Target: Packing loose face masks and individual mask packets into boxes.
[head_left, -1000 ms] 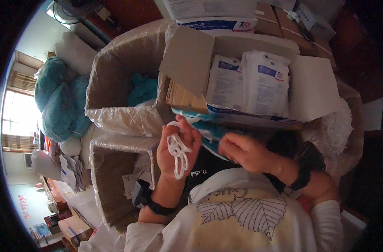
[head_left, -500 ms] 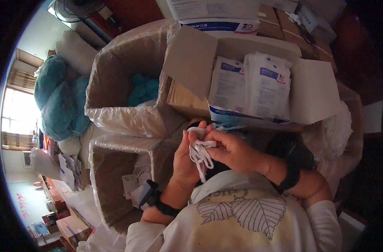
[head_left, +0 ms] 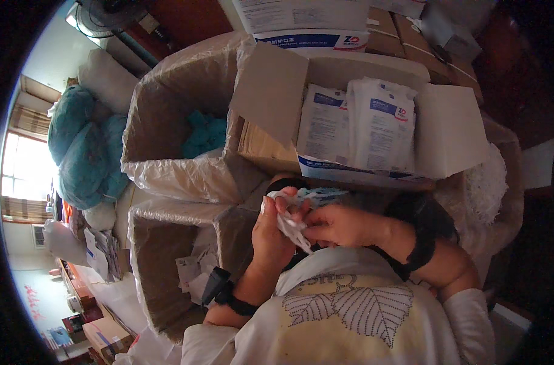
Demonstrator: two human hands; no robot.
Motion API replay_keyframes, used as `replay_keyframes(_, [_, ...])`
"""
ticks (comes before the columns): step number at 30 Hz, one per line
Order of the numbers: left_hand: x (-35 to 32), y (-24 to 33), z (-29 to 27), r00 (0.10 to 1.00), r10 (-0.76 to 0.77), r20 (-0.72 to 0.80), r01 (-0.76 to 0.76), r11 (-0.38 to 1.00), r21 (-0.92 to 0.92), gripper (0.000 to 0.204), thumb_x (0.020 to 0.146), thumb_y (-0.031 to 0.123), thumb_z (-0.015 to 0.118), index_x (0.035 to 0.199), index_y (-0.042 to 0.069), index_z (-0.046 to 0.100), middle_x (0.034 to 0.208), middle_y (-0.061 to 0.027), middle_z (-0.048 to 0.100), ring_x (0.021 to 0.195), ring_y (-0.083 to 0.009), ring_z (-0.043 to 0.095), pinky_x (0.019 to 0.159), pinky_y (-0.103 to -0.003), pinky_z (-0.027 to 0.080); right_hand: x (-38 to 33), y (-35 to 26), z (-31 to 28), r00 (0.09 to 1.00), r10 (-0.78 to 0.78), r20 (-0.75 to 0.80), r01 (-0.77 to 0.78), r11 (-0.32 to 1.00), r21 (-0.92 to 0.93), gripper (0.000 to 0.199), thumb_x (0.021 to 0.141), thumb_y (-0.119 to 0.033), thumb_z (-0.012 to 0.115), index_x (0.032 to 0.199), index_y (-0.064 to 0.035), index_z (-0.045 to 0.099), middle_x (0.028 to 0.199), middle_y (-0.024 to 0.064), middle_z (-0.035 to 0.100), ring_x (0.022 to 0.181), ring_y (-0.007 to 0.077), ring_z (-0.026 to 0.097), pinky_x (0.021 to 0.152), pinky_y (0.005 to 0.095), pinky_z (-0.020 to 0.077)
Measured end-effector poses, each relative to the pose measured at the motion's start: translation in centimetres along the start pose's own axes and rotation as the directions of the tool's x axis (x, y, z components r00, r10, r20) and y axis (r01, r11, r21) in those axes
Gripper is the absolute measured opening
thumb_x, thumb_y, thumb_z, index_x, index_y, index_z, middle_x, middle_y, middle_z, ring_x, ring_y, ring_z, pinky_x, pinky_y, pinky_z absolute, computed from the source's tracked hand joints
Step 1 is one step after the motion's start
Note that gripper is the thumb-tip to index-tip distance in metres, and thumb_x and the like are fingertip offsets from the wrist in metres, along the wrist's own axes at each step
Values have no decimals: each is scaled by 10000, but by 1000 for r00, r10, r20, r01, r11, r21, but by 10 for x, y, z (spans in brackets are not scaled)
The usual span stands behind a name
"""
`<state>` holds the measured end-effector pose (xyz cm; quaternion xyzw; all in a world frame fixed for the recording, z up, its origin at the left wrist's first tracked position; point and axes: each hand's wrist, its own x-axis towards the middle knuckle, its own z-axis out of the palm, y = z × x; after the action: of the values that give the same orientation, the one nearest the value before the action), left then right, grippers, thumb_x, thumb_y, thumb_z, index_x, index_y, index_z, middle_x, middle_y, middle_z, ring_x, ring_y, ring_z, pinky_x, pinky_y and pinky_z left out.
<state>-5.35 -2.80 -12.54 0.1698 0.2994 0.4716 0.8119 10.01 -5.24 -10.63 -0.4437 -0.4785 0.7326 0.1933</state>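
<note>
Moved since one second ago: right hand, leftward to meet the left hand. Left to right: teal bundles, stacked; lined carton, holding white papers; left hand, fingers curled round white cord loops, bunched between both hands; right hand, fingertips together, pinching their lower end; open box, above, with white packets; white fibrous heap.
</note>
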Motion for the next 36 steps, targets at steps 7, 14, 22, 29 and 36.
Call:
replay_keyframes(7, [-28,18,-1,861,-490,-134,485,712,508,378,919,384,317,720,95,460,583,2,426,436,-77,340,383,-218,265,-35,15,-4,971,-71,227,164,891,-423,278,869,-238,429,900,-1,570,812,139,603,762,246,581,691,344,443])
replay_keyframes(14, [-50,19,9,720,-691,-72,501,445,742,424,921,414,294,749,89,504,612,23,437,488,-52,358,472,-198,290,-84,21,-3,932,73,355,39,954,-297,315,885,-256,401,925,23,542,870,170,591,797,244,575,735,356,437])
replay_keyframes(22, [-40,29,-6,865,-428,-262,485,845,224,317,903,346,400,691,118,456,791,-41,499,409,-74,313,372,-207,269,-121,99,-58,909,416,-43,-402,897,186,278,902,-293,425,932,-54,563,755,45,534,715,114,503,657,251,451])
replay_keyframes(29, [-11,20,12,948,-319,-19,309,930,-202,312,922,326,360,717,119,470,830,-43,496,408,-38,279,348,-173,237,-15,190,-46,910,86,-406,-17,985,172,388,883,-291,478,1163,-21,470,1136,85,486,1058,177,455,921,308,360])
replay_keyframes(36, [-3,7,5,951,-310,-13,286,890,-355,288,918,303,381,761,95,504,855,-48,497,432,-42,291,371,-174,265,-49,62,-15,676,-576,-459,187,737,-650,729,725,-400,636,1278,-36,331,1320,167,319,1231,307,292,1009,418,231])
